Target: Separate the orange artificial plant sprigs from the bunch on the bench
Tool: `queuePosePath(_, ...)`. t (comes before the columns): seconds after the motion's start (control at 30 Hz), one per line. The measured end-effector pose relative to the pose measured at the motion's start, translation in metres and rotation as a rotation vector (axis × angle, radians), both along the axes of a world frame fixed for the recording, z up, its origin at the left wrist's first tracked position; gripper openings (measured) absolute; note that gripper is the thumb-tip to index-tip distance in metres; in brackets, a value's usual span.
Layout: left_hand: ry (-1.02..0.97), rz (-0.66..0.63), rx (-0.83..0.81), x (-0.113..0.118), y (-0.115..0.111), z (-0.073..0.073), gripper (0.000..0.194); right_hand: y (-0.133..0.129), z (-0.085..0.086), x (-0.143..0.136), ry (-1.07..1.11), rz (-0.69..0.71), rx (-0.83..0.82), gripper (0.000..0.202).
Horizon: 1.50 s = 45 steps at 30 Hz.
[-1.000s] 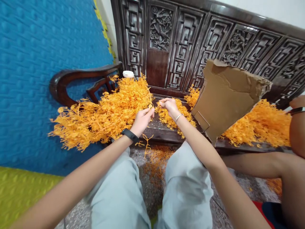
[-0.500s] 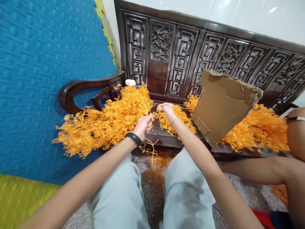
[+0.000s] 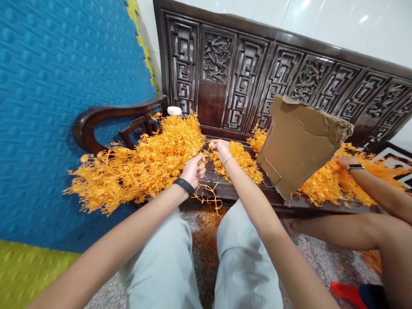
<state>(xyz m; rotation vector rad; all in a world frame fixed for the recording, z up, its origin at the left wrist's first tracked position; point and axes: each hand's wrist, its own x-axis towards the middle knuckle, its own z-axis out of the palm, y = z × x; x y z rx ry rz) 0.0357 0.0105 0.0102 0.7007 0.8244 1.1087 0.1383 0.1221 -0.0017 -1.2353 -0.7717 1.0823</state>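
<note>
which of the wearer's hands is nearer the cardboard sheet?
Right. The right hand sits just left of the cardboard sheet; the left hand is farther left, gripping an orange sprig.

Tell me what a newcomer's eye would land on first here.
The heaps of bright orange plastic sprigs spread along the dark carved wooden bench, against a blue padded wall on the left. At the centre, the left hand and the right hand each pinch sprigs. A torn cardboard sheet leans right of them, with another person's hand beyond.
</note>
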Motion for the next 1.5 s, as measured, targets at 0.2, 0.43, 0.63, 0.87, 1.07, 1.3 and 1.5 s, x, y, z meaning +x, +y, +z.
queuePosePath(0.2,-0.017,0.038,-0.01,0.001,0.001,-0.001,0.026,0.006,-0.003,-0.003,0.059,0.004,-0.035,0.016)
queuePosePath(0.43,-0.036,0.05,-0.05,0.004,0.004,0.002,0.028,0.02,-0.003,-0.002,0.083,-0.014,-0.006,0.011)
queuePosePath(0.63,0.087,-0.076,0.032,0.013,-0.05,0.017,0.033,0.026,-0.006,0.065,0.094,-0.229,0.121,0.011)
queuePosePath(0.87,0.228,-0.331,0.308,0.003,-0.063,0.018,0.038,0.016,-0.046,0.125,-0.094,-0.308,0.101,0.008)
queuePosePath(1.07,0.299,-0.307,0.392,-0.019,-0.04,0.007,0.033,0.016,-0.055,0.139,-0.222,-0.298,0.125,0.014)
queuePosePath(1.3,-0.126,-0.201,0.184,-0.039,-0.034,0.014,0.037,0.007,-0.059,0.149,-0.23,-0.233,0.054,0.032)
queuePosePath(1.5,-0.159,-0.125,0.143,-0.044,-0.034,0.02,0.041,-0.003,-0.049,0.137,-0.286,0.022,0.059,0.054)
